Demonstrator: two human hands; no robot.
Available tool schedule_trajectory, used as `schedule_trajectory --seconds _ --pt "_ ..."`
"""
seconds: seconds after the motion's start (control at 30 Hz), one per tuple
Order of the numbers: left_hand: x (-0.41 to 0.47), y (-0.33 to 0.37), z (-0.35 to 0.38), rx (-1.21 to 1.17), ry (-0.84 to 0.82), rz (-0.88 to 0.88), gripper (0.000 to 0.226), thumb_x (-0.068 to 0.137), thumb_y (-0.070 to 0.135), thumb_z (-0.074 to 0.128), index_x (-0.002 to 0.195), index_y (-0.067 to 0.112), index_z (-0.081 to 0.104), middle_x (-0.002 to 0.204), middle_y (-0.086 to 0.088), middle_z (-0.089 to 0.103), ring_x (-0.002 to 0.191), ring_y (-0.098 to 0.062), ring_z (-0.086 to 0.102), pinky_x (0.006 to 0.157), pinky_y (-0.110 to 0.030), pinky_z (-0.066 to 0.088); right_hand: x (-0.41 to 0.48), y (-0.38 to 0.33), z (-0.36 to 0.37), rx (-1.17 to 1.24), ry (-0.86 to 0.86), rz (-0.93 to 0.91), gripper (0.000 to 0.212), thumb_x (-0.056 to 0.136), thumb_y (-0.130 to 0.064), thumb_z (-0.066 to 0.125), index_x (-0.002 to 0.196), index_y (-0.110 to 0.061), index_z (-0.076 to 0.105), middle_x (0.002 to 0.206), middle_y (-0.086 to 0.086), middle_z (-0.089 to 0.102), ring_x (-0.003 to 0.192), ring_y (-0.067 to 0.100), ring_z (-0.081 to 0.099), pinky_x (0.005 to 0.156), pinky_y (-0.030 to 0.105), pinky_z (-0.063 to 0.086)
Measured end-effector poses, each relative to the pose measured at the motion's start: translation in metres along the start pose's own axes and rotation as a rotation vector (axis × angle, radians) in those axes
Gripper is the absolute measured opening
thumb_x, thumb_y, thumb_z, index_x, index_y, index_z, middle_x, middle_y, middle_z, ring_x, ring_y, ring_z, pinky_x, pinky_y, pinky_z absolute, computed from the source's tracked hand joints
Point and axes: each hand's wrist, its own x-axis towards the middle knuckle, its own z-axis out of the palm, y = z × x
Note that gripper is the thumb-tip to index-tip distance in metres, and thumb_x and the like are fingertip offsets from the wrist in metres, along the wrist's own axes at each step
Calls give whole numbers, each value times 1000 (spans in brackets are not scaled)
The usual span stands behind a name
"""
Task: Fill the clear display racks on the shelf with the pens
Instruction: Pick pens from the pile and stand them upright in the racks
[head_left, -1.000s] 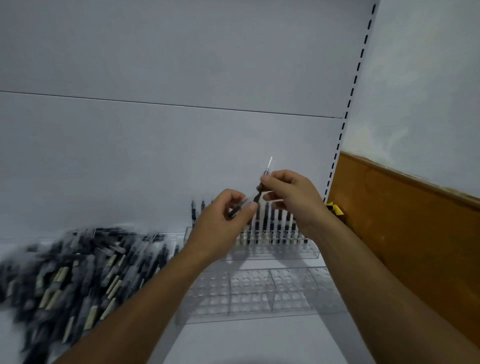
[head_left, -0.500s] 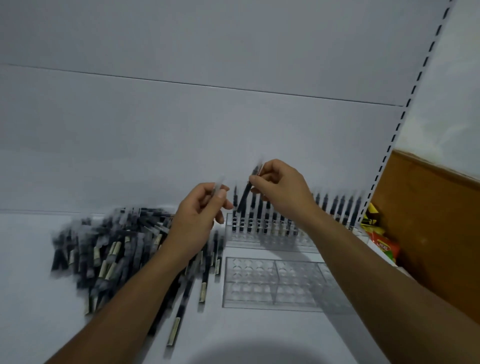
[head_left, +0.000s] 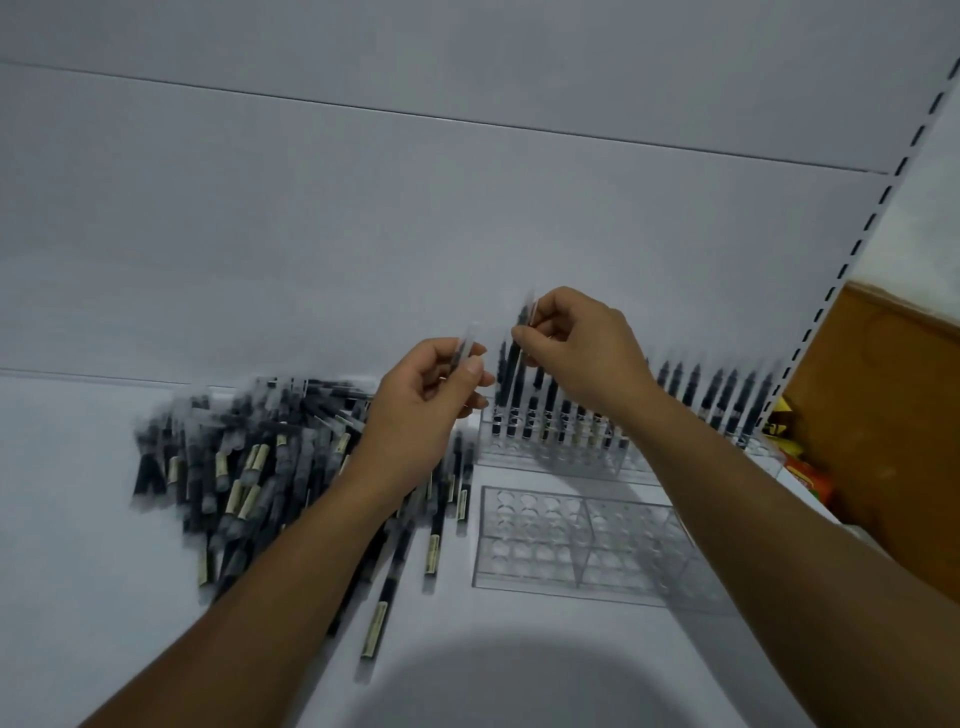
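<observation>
Two hands (head_left: 423, 402) (head_left: 584, 348) pinch slim black pens (head_left: 464, 347) (head_left: 521, 325) near clear racks (head_left: 571, 543) (head_left: 592, 465).

Pinches a clear-capped pen (head_left: 467, 343) upright in the left hand (head_left: 421, 410), holds a dark pen (head_left: 522, 319) in the right hand (head_left: 587, 353) over the rear rack's (head_left: 561, 457) left end; nearer, a front rack (head_left: 576, 540); leftward, a loose pen pile (head_left: 249, 452) on the white shelf (head_left: 78, 519)
</observation>
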Motion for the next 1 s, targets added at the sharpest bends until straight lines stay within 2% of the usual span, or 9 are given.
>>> schedule_trajectory --seconds 0.2,0.37,0.5,0.6,0.83,0.93,1.0 --pt "0 -3 1 29 -20 -8 15 95 27 59 108 27 65 96 9 73 85 -7 69 74 -14 52 -5 2 11 -156 -164 -11 14 90 -35 67 89 -23 60 83 -5 69 79 16 68 78 41 57" --pt "0 -5 0 105 -15 10 17 92 32 63 107 37 68 98 17 71 92 -4 66 81 -17 53 -3 2 8 -208 -168 2 15 91 -36 66 88 -23 60 83 -4 70 80 16 68 78 39 56" --pt "-1 -5 1 133 -29 20 18 90 32 64 105 40 68 95 21 71 89 -1 65 79 -13 51 -1 -1 11 -233 -158 19 16 92 -34 64 89 -19 62 84 -1 70 81 19 68 79 40 56" --pt "-1 -5 2 112 -17 21 19 90 29 65 102 43 68 94 20 71 88 -2 65 81 -15 53 -1 -4 15 -236 -152 27 15 91 -33 63 90 -18 62 84 0 70 80 20 67 79 41 56" --pt "-1 -6 1 114 -4 -6 22 89 29 66 110 34 70 97 17 72 91 -4 66 84 -21 54 -4 -4 12 -305 -185 33 17 91 -32 64 89 -16 61 84 1 68 81 21 66 77 39 55" --pt "-1 -8 1 92 3 -10 26 86 25 69 111 32 69 95 16 72 91 -4 67 85 -21 54 -6 -4 3 -307 -207 61 19 90 -40 65 92 -21 64 88 -3 70 81 16 66 79 37 56" --pt "0 -10 0 78 27 -15 33 84 23 72 116 28 66 88 14 70 88 -5 66 83 -22 54 -11 -3 -5 -306 -154 47 22 90 -47 62 93 -26 65 87 -8 69 78 11 65 75 33 55"
